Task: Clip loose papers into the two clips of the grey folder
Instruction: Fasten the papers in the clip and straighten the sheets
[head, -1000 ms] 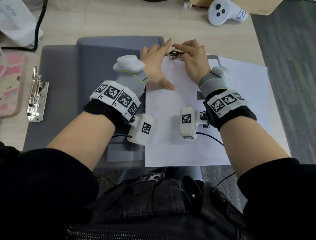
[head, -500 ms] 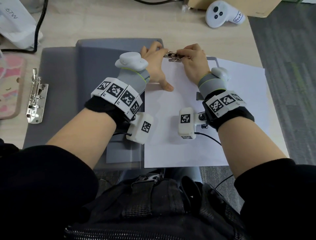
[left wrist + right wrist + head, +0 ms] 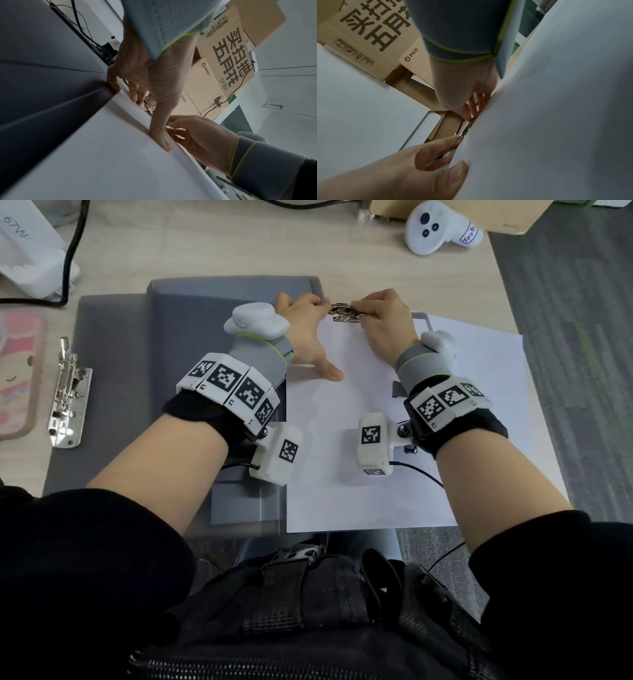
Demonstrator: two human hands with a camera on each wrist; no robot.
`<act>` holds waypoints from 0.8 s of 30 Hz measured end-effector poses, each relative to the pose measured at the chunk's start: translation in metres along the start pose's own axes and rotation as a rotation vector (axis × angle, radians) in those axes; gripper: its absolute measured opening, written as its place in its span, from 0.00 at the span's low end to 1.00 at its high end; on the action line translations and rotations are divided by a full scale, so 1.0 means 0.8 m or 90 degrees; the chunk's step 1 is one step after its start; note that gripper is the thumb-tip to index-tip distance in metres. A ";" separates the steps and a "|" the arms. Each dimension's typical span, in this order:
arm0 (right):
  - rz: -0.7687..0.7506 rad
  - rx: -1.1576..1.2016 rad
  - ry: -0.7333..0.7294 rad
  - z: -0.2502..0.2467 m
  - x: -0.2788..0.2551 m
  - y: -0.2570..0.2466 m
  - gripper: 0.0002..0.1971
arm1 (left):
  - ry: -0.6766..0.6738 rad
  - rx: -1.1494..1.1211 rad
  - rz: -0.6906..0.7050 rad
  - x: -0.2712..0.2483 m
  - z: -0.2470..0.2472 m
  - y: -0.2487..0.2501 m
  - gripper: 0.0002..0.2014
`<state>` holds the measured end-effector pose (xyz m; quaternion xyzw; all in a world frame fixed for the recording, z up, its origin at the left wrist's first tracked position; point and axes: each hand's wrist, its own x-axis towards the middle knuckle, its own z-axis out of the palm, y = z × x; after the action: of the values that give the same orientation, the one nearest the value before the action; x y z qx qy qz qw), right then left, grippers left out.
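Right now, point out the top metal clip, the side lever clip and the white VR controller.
top metal clip (image 3: 346, 312), head view, middle of its lever.
side lever clip (image 3: 66, 395), head view, its spring mechanism.
white VR controller (image 3: 430, 225), head view, its button face.

Head view: looks steeply down from above the person onto the desk (image 3: 239, 251), both forearms in frame.
Left wrist view: close, low, faces along the left hand (image 3: 154, 83) toward stacked cardboard boxes (image 3: 223, 56).
Right wrist view: close, skims the paper (image 3: 556, 121).
Shared: the metal clip (image 3: 346, 312), both hands.
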<state>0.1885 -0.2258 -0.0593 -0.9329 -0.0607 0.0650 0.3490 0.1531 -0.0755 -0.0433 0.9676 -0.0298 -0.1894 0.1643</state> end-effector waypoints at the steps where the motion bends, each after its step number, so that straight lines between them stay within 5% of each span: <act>1: -0.003 -0.006 -0.007 -0.002 -0.004 -0.001 0.21 | 0.001 0.004 -0.001 -0.002 0.000 0.001 0.58; 9: 0.000 0.024 -0.021 -0.022 -0.044 -0.002 0.23 | 0.003 0.043 -0.003 -0.023 -0.004 0.017 0.58; 14: 0.048 0.086 0.016 -0.051 -0.087 0.011 0.22 | 0.021 0.084 0.009 -0.046 -0.003 0.049 0.44; 24: 0.275 -0.057 0.071 -0.115 -0.170 0.074 0.27 | -0.041 -0.019 0.134 -0.077 0.036 0.136 0.34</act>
<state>0.0735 -0.3507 -0.0191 -0.9410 0.1572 0.0842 0.2877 0.0854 -0.1795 -0.0104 0.9499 -0.1337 -0.2028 0.1966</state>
